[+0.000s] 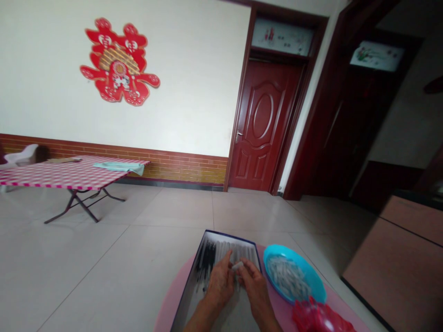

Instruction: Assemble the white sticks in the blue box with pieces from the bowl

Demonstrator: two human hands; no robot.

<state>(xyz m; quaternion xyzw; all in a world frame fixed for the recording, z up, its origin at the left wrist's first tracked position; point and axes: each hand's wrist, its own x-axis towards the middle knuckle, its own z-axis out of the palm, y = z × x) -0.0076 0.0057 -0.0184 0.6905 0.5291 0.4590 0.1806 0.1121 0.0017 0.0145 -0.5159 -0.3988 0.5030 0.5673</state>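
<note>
Small white piece (237,265): slim, short tube or stick, held above the open box at lower centre of the frame.
Handling: probably light and fairly stiff, possibly slippery; best pinched along its length with the fingertips.
Right hand (255,287): fingers closed, seems to pinch the piece.
Left hand (219,282): fingers curled, right beside the piece; cannot tell if it grips.
Open box (224,236): dark blue rim, packed with rows of slender white sticks (235,251) and black sticks (207,260).
Beside it: blue bowl (313,272) of pale pieces (287,276); red translucent object (318,318) at bottom right.
Table: round pink table (173,304) under all of these.
Writing: none legible.
Beyond: checked folding table (69,173) at left; red paper wall ornament (119,62) upper left; dark red door (261,124) upper right of centre.
</note>
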